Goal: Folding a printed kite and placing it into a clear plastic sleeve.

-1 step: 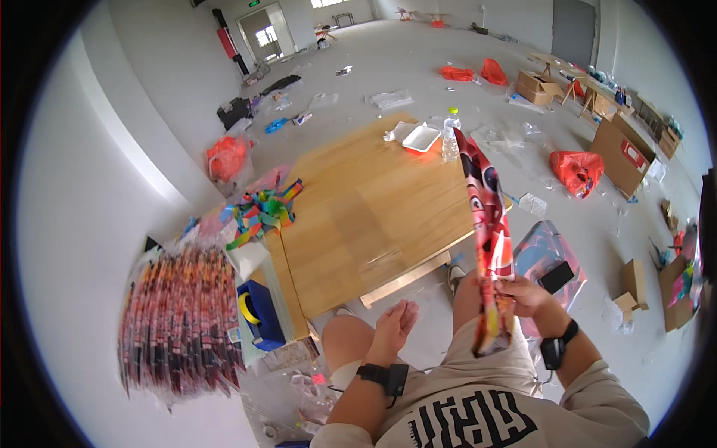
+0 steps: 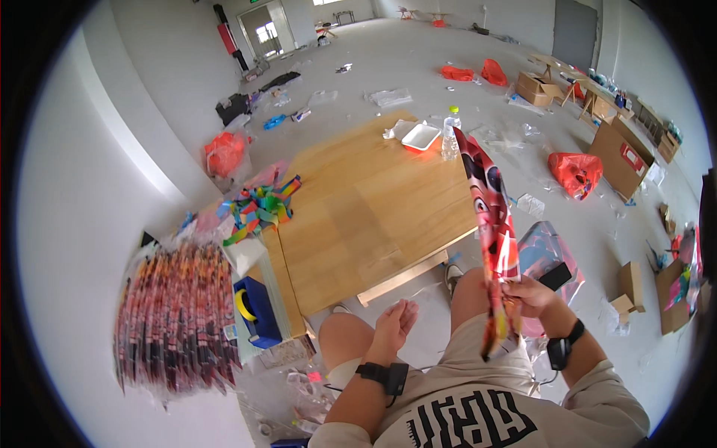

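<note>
A long, narrow folded kite (image 2: 493, 213) stands nearly upright on the right, its glossy red, black and yellow print showing cartoon eyes. My right hand (image 2: 532, 296) is closed around its lower part, and its top end rises past the table's right edge. My left hand (image 2: 396, 326) hovers above my lap near the table's front edge, with nothing in it. Its fingers are stretched out and lie close together. A thick stack of similar red folded kites (image 2: 179, 317) in clear plastic lies at the left by the wall.
Before me stands a wooden table (image 2: 358, 224) with a white tray (image 2: 421, 137) and a water bottle (image 2: 451, 136) at its far edge. Rainbow ribbons (image 2: 261, 209) and a blue tape dispenser (image 2: 258, 317) sit left. A phone (image 2: 554, 276) lies right; cartons and red bags litter the floor.
The kite's lower end has shifted slightly to the right with my right hand. My left hand stays in place. The surroundings have slid a little to the left in view.
</note>
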Action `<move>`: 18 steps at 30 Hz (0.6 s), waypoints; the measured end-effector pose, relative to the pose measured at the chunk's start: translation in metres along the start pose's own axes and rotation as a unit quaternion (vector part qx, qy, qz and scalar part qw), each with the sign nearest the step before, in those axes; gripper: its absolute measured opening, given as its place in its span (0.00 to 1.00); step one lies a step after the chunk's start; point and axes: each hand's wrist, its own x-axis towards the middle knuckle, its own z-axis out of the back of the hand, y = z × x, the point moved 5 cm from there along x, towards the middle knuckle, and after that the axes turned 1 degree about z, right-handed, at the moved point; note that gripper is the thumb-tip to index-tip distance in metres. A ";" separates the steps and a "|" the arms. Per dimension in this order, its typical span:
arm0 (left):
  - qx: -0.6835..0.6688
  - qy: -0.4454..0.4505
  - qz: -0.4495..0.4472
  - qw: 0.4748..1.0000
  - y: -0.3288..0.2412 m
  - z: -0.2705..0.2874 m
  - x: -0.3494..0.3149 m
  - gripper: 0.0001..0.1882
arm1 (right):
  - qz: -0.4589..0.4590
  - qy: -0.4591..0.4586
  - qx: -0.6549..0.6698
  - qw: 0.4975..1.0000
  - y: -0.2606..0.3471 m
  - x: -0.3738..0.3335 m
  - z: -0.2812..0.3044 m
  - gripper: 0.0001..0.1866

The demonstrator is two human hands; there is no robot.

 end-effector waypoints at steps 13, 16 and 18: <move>-0.047 0.038 0.020 0.998 -0.002 -0.024 0.010 0.18 | -0.364 0.012 -0.349 0.864 -0.042 -0.179 0.070 0.20; -0.055 0.050 -0.008 0.997 -0.004 -0.019 0.016 0.14 | -0.350 -0.131 -0.312 0.873 -0.036 -0.176 0.074 0.17; -0.046 0.024 -0.050 0.997 -0.007 -0.012 0.015 0.12 | -0.271 -0.093 -0.209 0.935 -0.047 -0.165 0.072 0.20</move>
